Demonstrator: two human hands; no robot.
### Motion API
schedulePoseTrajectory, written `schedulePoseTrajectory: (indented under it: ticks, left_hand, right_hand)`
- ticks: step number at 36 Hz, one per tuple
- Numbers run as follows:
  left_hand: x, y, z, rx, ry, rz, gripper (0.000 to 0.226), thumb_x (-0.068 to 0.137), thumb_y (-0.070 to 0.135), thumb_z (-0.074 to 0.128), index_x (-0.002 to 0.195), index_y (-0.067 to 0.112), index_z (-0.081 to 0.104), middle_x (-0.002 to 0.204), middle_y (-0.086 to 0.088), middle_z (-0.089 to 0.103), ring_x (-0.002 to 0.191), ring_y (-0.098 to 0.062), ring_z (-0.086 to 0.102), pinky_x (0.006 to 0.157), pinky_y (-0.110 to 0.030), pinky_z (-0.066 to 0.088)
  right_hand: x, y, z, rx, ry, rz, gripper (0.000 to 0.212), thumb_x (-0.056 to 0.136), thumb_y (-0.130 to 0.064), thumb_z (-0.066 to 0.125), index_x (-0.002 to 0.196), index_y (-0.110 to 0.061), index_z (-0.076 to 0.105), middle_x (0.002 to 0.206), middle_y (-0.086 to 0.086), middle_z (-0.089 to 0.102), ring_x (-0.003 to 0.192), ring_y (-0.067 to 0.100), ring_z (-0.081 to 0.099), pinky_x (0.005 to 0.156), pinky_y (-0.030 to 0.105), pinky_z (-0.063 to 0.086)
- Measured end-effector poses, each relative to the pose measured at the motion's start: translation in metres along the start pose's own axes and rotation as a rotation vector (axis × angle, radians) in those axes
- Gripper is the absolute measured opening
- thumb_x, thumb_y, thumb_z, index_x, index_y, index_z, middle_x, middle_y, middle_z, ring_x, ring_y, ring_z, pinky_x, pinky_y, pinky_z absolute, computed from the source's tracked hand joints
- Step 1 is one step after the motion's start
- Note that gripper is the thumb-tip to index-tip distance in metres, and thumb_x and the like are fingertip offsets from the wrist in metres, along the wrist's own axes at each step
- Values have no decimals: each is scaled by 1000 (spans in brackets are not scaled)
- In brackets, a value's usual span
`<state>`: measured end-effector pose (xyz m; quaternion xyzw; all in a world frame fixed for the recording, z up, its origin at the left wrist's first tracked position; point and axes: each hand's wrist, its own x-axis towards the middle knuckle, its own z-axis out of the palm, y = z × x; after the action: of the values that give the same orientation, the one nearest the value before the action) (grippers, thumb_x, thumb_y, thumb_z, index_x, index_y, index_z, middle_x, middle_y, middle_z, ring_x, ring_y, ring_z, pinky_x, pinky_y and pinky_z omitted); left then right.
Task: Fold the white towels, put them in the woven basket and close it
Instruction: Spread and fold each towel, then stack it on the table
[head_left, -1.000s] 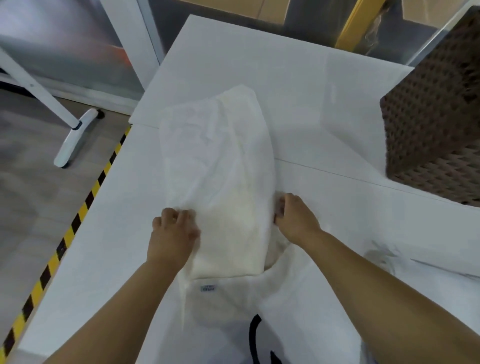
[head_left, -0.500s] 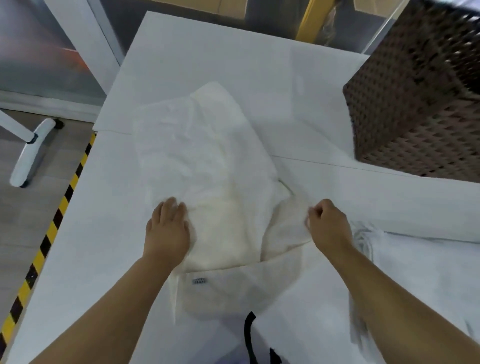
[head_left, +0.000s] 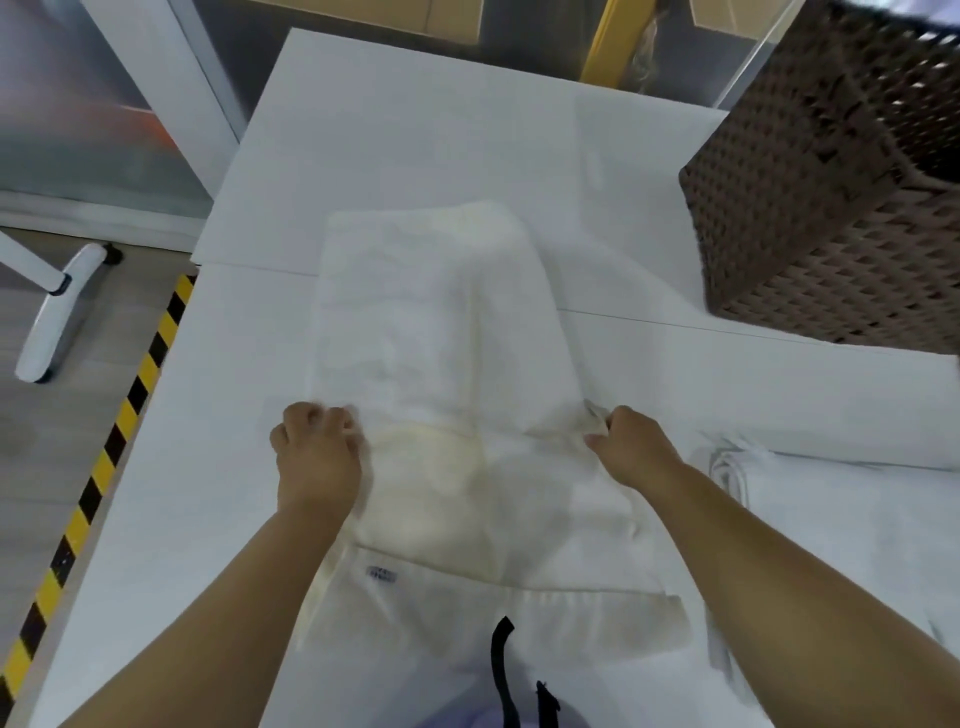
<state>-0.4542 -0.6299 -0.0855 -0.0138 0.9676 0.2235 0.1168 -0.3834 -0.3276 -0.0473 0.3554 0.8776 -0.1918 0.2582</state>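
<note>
Half a second ago the right hand (head_left: 626, 449) had pulled a flap of cloth out toward 3 o'clock, away from the towel's body; now it sits back against the right edge of the white towel (head_left: 447, 364), fingers curled shut on a pinch of the fabric there. The left hand (head_left: 314, 452), which lay flat with its palm pressed on the cloth, is now curled too, its knuckles up at the towel's left edge and its fingers closed on that edge. The two hands are level with each other, at about 8 and 4 o'clock of the towel's centre. The towel lies in the middle of the white table (head_left: 467, 119), and looks squarer and smoother than before, the loose bulge on its right side gone. Its long axis runs from 6 to 12 o'clock, away from the person, the far end narrowing slightly and leaning toward 1 o'clock. A small label (head_left: 382, 574) shows near the close end, at about 7 o'clock of the towel. The woven basket (head_left: 831, 197) stands at 2 o'clock, apart from the towel. More white cloth (head_left: 831, 499), bunched, lies at 4 o'clock beyond the right forearm.
</note>
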Motion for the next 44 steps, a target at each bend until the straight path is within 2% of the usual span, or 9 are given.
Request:
schedulePoseTrajectory:
  ticks: [5, 11, 15, 22, 27, 30, 33, 38, 44]
  left_hand:
    - [-2, 8, -15, -193, -48, -287, 60, 84, 20, 67, 134, 4, 37, 134, -20, 31, 118, -41, 38, 92, -47, 40]
    - [0, 4, -20, -308, -140, -317, 64, 81, 16, 70, 134, 1, 37, 127, -19, 50, 113, -37, 51, 90, -40, 42]
    - [-3, -4, -24, -416, -153, -309, 63, 76, 24, 76, 128, 5, 46, 119, -10, 58, 108, -31, 56, 83, -33, 44]
    - [-13, -7, -45, -539, -65, -162, 29, 87, 30, 64, 106, 7, 63, 86, -4, 66, 75, -21, 62, 58, -25, 42]
    - [-28, 4, -73, -635, 31, -134, 44, 89, 31, 63, 126, 12, 52, 108, -1, 52, 101, -16, 50, 84, -28, 40]
    - [-34, 12, -97, -676, 84, -78, 33, 90, 30, 61, 118, 13, 58, 109, -1, 52, 108, -16, 49, 87, -28, 39]
    - [-40, 17, -124, -686, 132, -16, 19, 90, 26, 60, 103, 14, 66, 108, -1, 60, 107, -20, 54, 84, -27, 39]
    - [-64, 35, -172, -704, 211, 73, 11, 87, 24, 64, 97, 19, 66, 104, -1, 62, 93, -18, 55, 78, -27, 38]
    - [-113, 64, -218, -728, 301, 186, 28, 84, 18, 69, 111, 10, 66, 106, -3, 62, 92, -18, 55, 80, -26, 38]
  right_hand:
    - [-9, 4, 18, 103, 49, 22, 26, 92, -38, 53, 84, -13, 57, 86, 6, 61, 80, 26, 58, 63, 28, 40]
    - [-23, 11, 21, 250, 18, -14, 39, 90, -24, 58, 58, -17, 36, 57, -3, 40, 51, 12, 36, 48, 24, 25]
    - [-29, 15, 13, 426, 40, -37, 39, 88, -20, 64, 60, -15, 37, 59, 0, 39, 54, 15, 34, 51, 29, 26]
    - [-42, 14, -14, 769, 109, -32, 17, 81, -5, 70, 74, -10, 56, 80, 11, 62, 69, 24, 57, 66, 34, 48]
    - [-59, 20, -36, 960, 97, -62, 27, 79, 1, 71, 97, -15, 58, 101, 17, 63, 82, 29, 61, 59, 31, 49]
    - [-75, 26, -57, 1124, 71, -146, 39, 84, 4, 64, 116, -20, 60, 102, 14, 57, 86, 22, 60, 59, 27, 47]
    - [-97, 34, -81, 1098, 86, -243, 30, 87, 1, 62, 107, -19, 69, 82, 3, 54, 70, 19, 48, 50, 21, 40]
    - [-131, 53, -113, 1018, 171, -314, 28, 85, 5, 62, 100, -18, 69, 113, 14, 65, 96, 32, 63, 96, 49, 49]
    - [-186, 63, -145, 918, 342, -388, 34, 78, 3, 71, 109, -11, 69, 87, 6, 66, 80, 22, 61, 87, 39, 54]
